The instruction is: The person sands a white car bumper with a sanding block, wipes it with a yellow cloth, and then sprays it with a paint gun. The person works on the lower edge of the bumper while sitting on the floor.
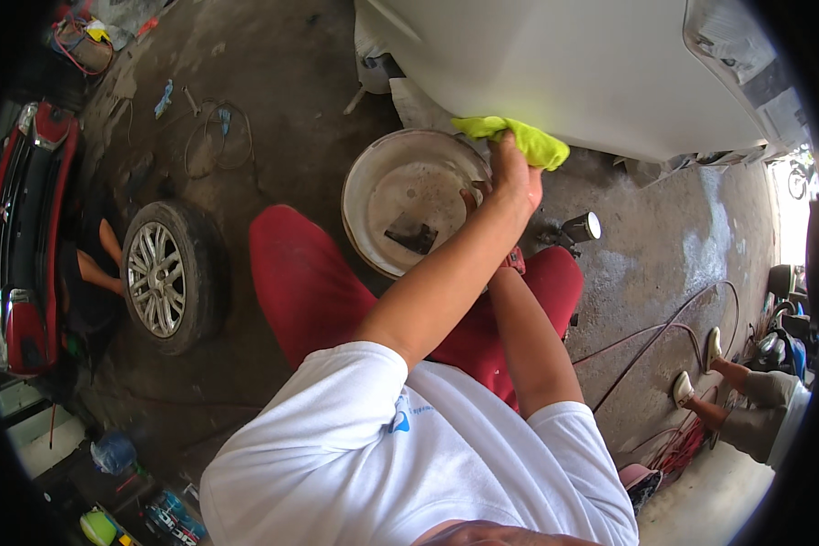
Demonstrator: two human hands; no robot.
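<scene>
My left hand (pixel 516 173) is closed on a yellow-green cloth (pixel 537 144), held against or just in front of the lower edge of a pale grey car body panel (pixel 555 68). That forearm crosses over my right one. Most of my right hand is hidden behind it; a few fingertips (pixel 470 198) show curled over the right rim of a round whitish basin (pixel 348 196). A red band (pixel 514 260) sits by the right wrist. In the basin lies a dark flat piece (pixel 411 234), its kind unclear. The basin stands between my knees.
A wheel with a tyre (pixel 159 268) stands at left, another person's arms (pixel 100 264) beside it. Farther left is a red and black bumper (pixel 36 237). A white-faced can (pixel 582 227) and hoses (pixel 669 323) lie right. Another person's legs (pixel 733 409) are at far right.
</scene>
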